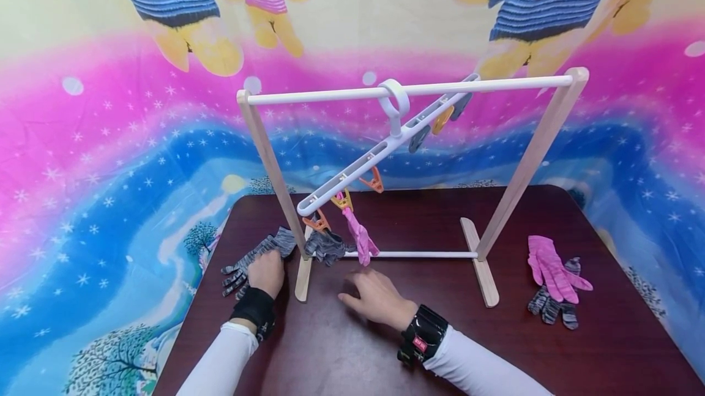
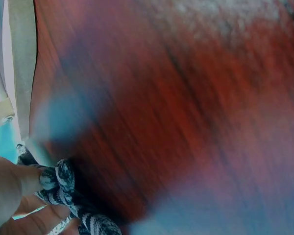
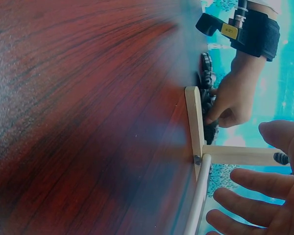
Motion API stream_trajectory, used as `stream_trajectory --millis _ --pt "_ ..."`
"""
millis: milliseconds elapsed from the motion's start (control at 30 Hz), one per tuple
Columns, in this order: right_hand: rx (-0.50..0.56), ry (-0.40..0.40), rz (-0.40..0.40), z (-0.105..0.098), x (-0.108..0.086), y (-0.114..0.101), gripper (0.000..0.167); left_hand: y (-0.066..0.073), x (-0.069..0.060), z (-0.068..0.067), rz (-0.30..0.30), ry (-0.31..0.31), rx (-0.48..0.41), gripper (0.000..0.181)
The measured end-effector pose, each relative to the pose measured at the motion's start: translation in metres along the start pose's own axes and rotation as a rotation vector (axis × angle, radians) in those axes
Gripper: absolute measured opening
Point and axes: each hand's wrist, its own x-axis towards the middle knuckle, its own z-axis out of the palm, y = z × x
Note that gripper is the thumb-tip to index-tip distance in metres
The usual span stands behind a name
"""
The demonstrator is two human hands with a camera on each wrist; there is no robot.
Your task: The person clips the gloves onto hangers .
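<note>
My left hand [image 1: 266,273] pinches a grey striped knit glove [image 1: 256,255] lying on the table left of the rack. In the left wrist view, folds of that glove [image 2: 63,188] bunch up between thumb and fingers. Palm showing in the right wrist view, my right hand [image 1: 380,301] holds nothing, its fingers [image 3: 250,205] spread and relaxed. It hovers in front of the rack's lower bar. A white clip hanger [image 1: 358,166] hangs aslant from the rack. One orange clip [image 1: 316,222] bears a grey glove [image 1: 326,248]; a yellow clip [image 1: 342,200] bears a pink glove [image 1: 360,237].
The rack [image 1: 529,157] has wooden posts and feet, with a white top bar [image 1: 473,87]. Another orange clip [image 1: 374,180], grey clips [image 1: 420,139] and a further yellow clip [image 1: 443,120] hang bare. At the right lie a pink glove [image 1: 553,267] and a grey glove [image 1: 551,310], overlapping.
</note>
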Motion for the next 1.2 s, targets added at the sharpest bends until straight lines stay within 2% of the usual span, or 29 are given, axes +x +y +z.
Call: stream_trajectory --millis 267,500,667,867,1200 --pt "-0.014 0.021 -0.033 0.001 -0.001 0.000 0.027 -0.004 0.001 -0.004 -0.004 -0.046 -0.021 0.012" --pt "-0.013 0.025 -0.036 0.000 -0.002 0.000 0.029 -0.007 0.008 -0.009 -0.030 0.012 -0.092 0.020" --pt "0.012 0.011 -0.022 -0.001 -0.001 0.001 0.029 -0.008 0.013 -0.018 -0.027 0.043 -0.141 0.017" --pt "0.010 0.003 -0.008 -0.001 -0.001 0.002 0.037 -0.007 0.017 -0.034 -0.046 0.049 -0.184 0.021" --pt "-0.025 0.017 -0.023 -0.001 -0.004 0.002 0.033 -0.007 0.020 -0.050 -0.086 0.074 -0.258 0.025"
